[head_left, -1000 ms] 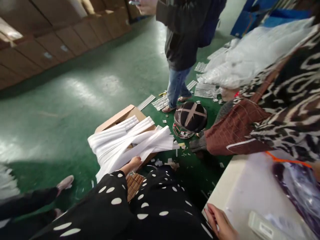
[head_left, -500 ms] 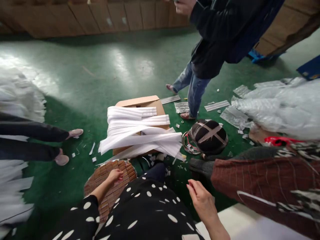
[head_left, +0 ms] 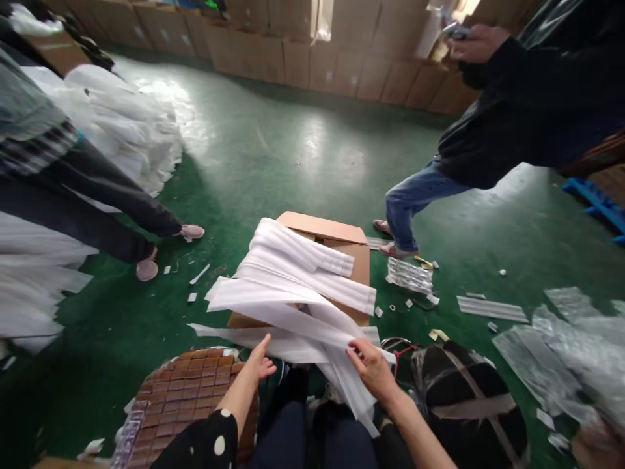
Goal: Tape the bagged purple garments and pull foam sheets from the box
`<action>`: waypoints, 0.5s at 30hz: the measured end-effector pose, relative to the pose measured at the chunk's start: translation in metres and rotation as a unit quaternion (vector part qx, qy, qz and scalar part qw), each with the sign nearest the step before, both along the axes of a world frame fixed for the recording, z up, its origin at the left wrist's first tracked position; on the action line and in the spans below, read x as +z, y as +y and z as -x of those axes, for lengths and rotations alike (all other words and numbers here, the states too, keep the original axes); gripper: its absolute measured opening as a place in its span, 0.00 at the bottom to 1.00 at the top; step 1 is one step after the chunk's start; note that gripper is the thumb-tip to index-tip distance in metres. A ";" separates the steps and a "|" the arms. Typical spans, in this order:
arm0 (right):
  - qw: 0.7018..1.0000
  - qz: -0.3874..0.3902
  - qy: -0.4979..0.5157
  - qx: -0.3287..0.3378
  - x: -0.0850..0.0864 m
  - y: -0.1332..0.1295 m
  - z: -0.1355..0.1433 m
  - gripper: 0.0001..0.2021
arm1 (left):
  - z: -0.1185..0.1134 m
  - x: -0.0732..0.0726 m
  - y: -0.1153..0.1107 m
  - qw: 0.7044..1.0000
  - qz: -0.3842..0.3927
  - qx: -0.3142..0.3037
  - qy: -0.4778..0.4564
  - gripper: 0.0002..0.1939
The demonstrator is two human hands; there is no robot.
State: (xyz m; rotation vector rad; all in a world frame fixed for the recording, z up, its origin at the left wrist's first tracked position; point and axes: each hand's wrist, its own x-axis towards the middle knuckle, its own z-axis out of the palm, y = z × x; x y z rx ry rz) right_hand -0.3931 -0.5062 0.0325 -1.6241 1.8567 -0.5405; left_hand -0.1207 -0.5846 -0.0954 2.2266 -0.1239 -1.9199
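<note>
R grip [head_left: 368, 368] pinches 1 white foam strip [head_left: 297, 314] nr its end, thumb & fingers together. Your L grip [head_left: 258, 365] has digits apart, nothing in it, just beside the lower strips and nr the brown tiled seat cover [head_left: 180, 394]. Strip runs over the cardboard carton [head_left: 360, 260], flap [head_left: 325, 226] up. Looks part-done: strips laid across, approx. side by side at far end; nr ones loose, crossed, not yet aligned.

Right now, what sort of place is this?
Likely a warehouse or packing area: brown cardboard boxes line a green floor, and white foam-like strips lie across an open tan cardboard carton.
</note>
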 end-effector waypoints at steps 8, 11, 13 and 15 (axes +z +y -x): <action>0.993 -0.087 0.074 0.035 -0.121 -0.264 0.010 0.28 | 0.012 -0.068 0.006 0.986 -0.081 0.145 0.008 0.56; 0.991 -0.098 0.085 0.026 -0.167 -0.327 -0.003 0.41 | 0.020 -0.077 0.013 0.973 -0.069 0.219 0.032 0.52; 0.991 -0.102 0.087 0.024 -0.192 -0.359 -0.011 0.49 | 0.024 -0.079 0.015 0.965 -0.046 0.255 0.031 0.44; 0.990 -0.105 0.095 0.023 -0.211 -0.384 -0.018 0.55 | 0.028 -0.080 0.018 0.961 -0.016 0.276 0.026 0.35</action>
